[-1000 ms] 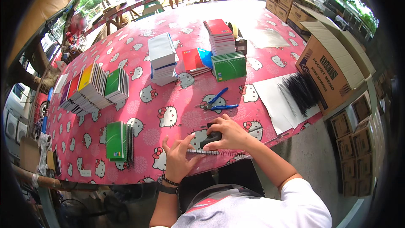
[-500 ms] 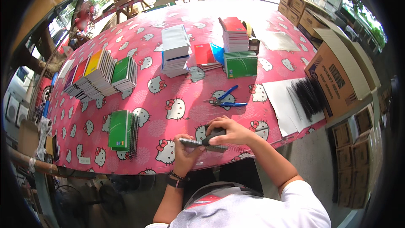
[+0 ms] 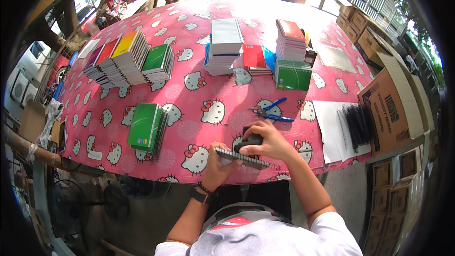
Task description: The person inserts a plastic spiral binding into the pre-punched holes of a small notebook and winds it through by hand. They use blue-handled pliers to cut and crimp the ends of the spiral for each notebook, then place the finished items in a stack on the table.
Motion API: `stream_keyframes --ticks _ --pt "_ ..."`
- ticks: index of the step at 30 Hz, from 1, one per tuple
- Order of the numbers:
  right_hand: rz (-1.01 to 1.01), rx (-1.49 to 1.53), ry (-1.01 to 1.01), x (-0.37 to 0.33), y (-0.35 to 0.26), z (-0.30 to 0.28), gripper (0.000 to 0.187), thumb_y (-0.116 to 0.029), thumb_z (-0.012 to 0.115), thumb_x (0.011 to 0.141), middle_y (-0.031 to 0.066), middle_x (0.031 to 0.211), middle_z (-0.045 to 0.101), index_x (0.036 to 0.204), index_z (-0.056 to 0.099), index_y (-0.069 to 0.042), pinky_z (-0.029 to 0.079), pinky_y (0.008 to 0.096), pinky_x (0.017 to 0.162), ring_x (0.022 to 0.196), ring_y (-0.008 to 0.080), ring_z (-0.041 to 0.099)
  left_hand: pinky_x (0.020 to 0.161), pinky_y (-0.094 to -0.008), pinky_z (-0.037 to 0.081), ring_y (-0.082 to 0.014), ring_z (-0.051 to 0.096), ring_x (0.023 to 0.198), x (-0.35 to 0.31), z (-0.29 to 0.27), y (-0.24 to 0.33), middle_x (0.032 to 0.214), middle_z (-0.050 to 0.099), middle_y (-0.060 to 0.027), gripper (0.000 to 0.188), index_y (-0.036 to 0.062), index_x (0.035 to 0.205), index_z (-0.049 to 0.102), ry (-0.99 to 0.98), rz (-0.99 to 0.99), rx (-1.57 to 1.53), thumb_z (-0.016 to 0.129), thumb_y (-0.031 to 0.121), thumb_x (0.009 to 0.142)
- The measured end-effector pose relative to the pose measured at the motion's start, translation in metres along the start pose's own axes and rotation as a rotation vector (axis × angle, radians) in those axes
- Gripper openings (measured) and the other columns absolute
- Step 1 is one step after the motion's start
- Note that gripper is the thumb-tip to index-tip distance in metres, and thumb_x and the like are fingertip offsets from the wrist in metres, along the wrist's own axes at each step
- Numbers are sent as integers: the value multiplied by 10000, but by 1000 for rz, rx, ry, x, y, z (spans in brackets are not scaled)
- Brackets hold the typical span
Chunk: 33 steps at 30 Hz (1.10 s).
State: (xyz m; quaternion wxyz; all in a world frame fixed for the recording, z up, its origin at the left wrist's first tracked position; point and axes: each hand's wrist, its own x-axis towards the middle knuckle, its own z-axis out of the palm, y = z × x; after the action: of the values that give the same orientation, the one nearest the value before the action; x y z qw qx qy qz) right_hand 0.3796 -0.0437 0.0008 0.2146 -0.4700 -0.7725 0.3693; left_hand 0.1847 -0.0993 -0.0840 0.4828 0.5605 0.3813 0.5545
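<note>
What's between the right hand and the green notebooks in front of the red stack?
Head view: blue-handled pliers lie on the pink tablecloth between the right hand and those notebooks.

The pliers (image 3: 266, 112) had smooth plastic grips (image 3: 283, 119), the pad (image 3: 254, 162) near them looked like paper, and the box (image 3: 391, 102) right of them looked like matt cardboard.

Pliers (image 3: 264, 112) are lying on the table (image 3: 256, 90) beyond the right hand (image 3: 270, 141). Right of them, wire coils (image 3: 356, 125) are resting on paper sheets (image 3: 329, 128); farther right, a carton (image 3: 389, 106) is standing. A notebook stack (image 3: 145, 127) is sitting left of the left hand (image 3: 218, 169).
</note>
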Motion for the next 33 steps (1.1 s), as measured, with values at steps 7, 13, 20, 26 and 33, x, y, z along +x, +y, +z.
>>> stream_keyframes --ticks 7,13,20,26,33 --pt "-94 -153 206 -4 8 4 593 -430 800 643 164 1311 484 1083 618 -76 364 443 996 1198 344 404 744 -276 417 -129 456 839 1 1 7 929 429 -41 486 60 1028 392 19 17 147 779 156 750" --pt "-357 22 293 -17 -33 -3 414 -230 780 716 130 1094 606 1049 618 -44 465 358 879 1035 262 560 704 -279 433 -146 514 814 23 8 55 900 522 -85 195 13 1017 507 -11 46 291 581 163 916" --pt "-303 181 379 -21 -51 -2 242 -144 727 763 77 832 572 948 614 -36 476 312 650 744 207 575 657 -266 462 -122 570 737 30 18 77 829 598 -57 186 11 972 590 11 -8 17 663 141 860" --pt "-342 123 370 -21 -56 4 230 -160 729 774 83 777 527 889 584 -23 441 314 597 677 210 537 648 -272 482 -133 600 741 28 16 89 834 619 -62 144 31 919 646 43 188 267 698 115 815" --pt "-278 48 359 -24 -55 8 267 -198 726 789 85 723 468 839 530 -24 393 317 555 621 213 469 691 -238 488 -120 617 756 23 17 92 875 649 -62 140 25 924 661 52 163 206 704 68 798"
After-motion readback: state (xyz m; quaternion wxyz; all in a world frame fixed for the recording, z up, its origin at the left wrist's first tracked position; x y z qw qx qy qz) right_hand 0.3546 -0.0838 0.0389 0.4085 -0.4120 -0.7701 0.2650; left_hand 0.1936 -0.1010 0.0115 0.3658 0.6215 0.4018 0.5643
